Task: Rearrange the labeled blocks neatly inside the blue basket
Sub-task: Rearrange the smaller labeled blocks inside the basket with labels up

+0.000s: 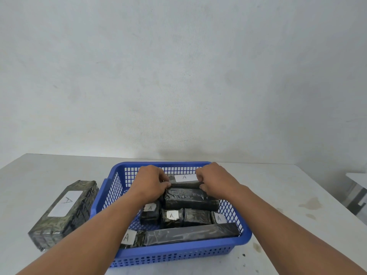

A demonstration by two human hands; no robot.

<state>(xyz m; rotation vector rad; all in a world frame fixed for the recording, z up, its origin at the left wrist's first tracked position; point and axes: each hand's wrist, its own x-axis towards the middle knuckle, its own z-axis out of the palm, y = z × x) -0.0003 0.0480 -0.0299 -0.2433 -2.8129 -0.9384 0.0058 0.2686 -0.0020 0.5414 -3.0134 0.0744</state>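
A blue mesh basket (pixel 178 253) sits on the table in front of me, holding several dark wrapped blocks with white "A" labels. My left hand (pixel 151 182) and my right hand (pixel 213 180) grip the two ends of a long labeled block (pixel 184 180) at the far side of the basket. Just in front of it lies another long dark block (pixel 188 199). A row of small labeled blocks (pixel 172 216) stands behind a long flat block (pixel 190 235) along the near wall. My forearms hide part of the basket's left side.
A large wrapped block with an "A" label (pixel 65 211) lies on the white table (pixel 288 225) left of the basket. A plain wall rises behind the table. Stains mark the table on the right. Another piece of furniture (pixel 357 191) shows at the right edge.
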